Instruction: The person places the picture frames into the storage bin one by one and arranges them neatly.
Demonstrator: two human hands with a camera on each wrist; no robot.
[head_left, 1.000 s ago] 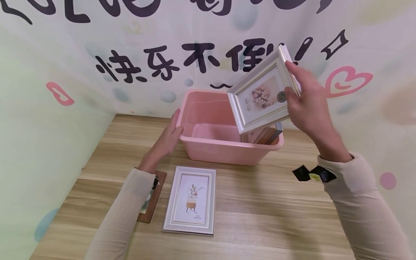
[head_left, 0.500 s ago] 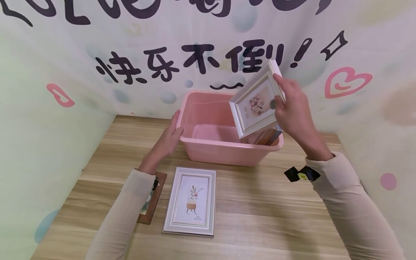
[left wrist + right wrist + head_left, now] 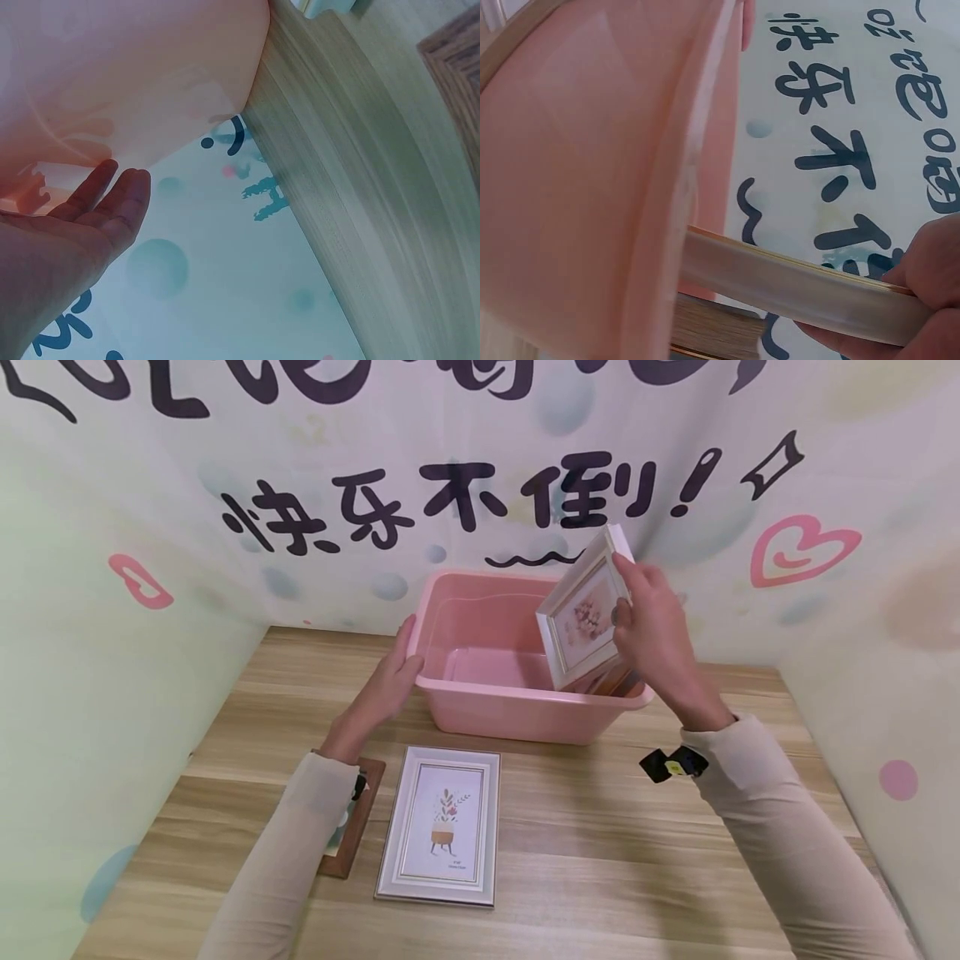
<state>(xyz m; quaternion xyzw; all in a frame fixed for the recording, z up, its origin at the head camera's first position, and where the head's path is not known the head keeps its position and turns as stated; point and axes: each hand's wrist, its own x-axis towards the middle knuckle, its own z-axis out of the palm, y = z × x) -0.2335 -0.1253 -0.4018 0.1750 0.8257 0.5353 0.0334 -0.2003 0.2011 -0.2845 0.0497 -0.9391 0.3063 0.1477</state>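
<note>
My right hand (image 3: 660, 635) pinches a white picture frame (image 3: 584, 621) with a pink flower print by its right edge. The picture frame is tilted, its lower part inside the right end of a pink plastic basin (image 3: 517, 714). In the right wrist view the white picture frame (image 3: 795, 277) shows edge-on, passing behind the basin's rim (image 3: 649, 225). My left hand (image 3: 386, 681) grips the basin's left rim, thumb on the near side; in the left wrist view its fingers lie along the outer wall (image 3: 172, 75). Other picture frames (image 3: 618, 681) lean inside the basin, mostly hidden.
A silver-white picture frame (image 3: 442, 827) with a potted-plant print lies flat on the wooden table (image 3: 600, 860). Left of it, a brown wooden picture frame (image 3: 352, 827) is partly covered by my left sleeve. A printed cloth backdrop (image 3: 337, 585) stands right behind the basin.
My right hand has moved down and to the left, lowering the white picture frame further into the basin's right end. The left hand has stayed at the rim.
</note>
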